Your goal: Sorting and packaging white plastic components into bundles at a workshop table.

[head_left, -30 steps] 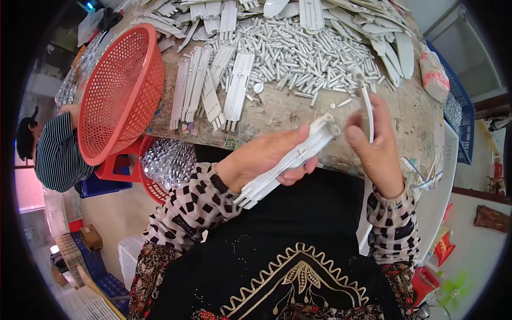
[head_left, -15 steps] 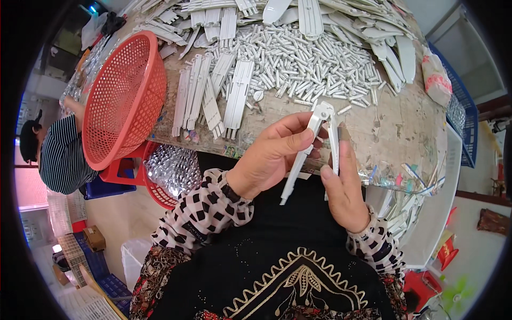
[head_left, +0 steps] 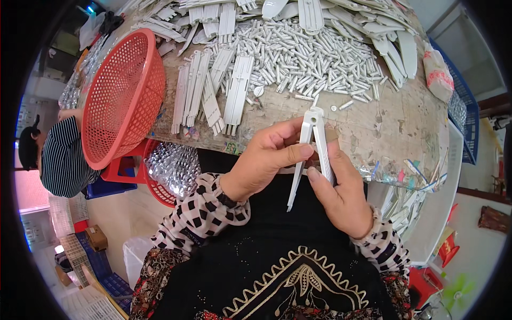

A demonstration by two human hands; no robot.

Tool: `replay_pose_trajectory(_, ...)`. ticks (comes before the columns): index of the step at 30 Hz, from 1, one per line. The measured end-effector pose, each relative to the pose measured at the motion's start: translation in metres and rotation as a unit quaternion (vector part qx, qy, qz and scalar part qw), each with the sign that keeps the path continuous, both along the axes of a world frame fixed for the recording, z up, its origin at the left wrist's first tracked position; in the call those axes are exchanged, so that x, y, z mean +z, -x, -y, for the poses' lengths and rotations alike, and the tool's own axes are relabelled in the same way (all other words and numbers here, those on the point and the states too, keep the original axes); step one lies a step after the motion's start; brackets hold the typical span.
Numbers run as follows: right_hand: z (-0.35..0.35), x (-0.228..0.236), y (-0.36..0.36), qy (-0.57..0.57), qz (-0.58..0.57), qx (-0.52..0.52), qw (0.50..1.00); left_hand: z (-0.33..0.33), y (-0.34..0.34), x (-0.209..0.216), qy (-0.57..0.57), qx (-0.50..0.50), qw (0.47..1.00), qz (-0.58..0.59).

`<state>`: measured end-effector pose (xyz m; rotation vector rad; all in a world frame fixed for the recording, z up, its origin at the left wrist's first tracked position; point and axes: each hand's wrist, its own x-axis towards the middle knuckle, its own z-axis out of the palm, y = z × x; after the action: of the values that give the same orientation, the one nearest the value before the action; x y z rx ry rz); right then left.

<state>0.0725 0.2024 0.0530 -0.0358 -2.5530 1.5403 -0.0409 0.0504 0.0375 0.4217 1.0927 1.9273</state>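
Note:
Over the near edge of the table I hold a white plastic V-shaped piece (head_left: 314, 116), two long arms joined at the top. My left hand (head_left: 264, 160) grips its left arm, thumb in front, the other fingers mostly behind. Around the ribbed right arm (head_left: 321, 145) my right hand (head_left: 344, 198) is closed, its thumb near the arm's lower part. The left arm's narrow tip points down over my dark clothing. Beyond the hands lies a heap of short white cylinders (head_left: 314, 53).
Flat white slotted strips (head_left: 238, 96) lie left of the heap, with more long white parts (head_left: 373, 26) behind. A red mesh basket (head_left: 120, 101) leans at the table's left. Below it, another red basket holds shiny silver pieces (head_left: 173, 168). At far left sits another person (head_left: 69, 154).
The V-shaped piece has turned more upright and its two arms have come closer together. My right hand has moved in toward the left, and the joined top has dropped slightly.

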Motion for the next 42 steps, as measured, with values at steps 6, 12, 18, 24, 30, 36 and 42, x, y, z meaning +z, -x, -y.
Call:
replay_pose_trajectory(6,0.008,0.007,-0.003,-0.081,0.042,-0.031,0.995,-0.006,-0.010,0.012,0.024,0.014,0.999,-0.032)
replay_pose_trajectory(12,0.014,0.007,-0.002,-0.161,0.031,-0.025,0.986,-0.011,-0.018,0.017,0.131,0.082,0.967,-0.203)
replay_pose_trajectory(18,-0.044,0.033,0.002,-0.098,-0.128,-0.032,0.986,-0.009,-0.002,0.038,0.166,-0.094,0.910,-0.369)
replay_pose_trajectory(24,-0.049,0.029,-0.008,-0.013,-0.038,0.057,0.998,-0.009,-0.006,0.024,0.199,-0.225,0.903,-0.308)
replay_pose_trajectory(30,-0.044,0.015,0.001,-0.024,-0.036,0.019,0.999,0.004,-0.007,0.006,0.229,-0.202,0.895,-0.325)
replay_pose_trajectory(36,-0.063,-0.026,0.058,0.071,0.013,0.037,0.997,0.022,0.002,-0.018,0.278,-0.104,0.895,-0.332)
replay_pose_trajectory(42,-0.062,-0.038,0.109,-0.467,-0.147,0.087,0.867,0.028,0.017,-0.017,0.360,-0.047,0.836,-0.411)
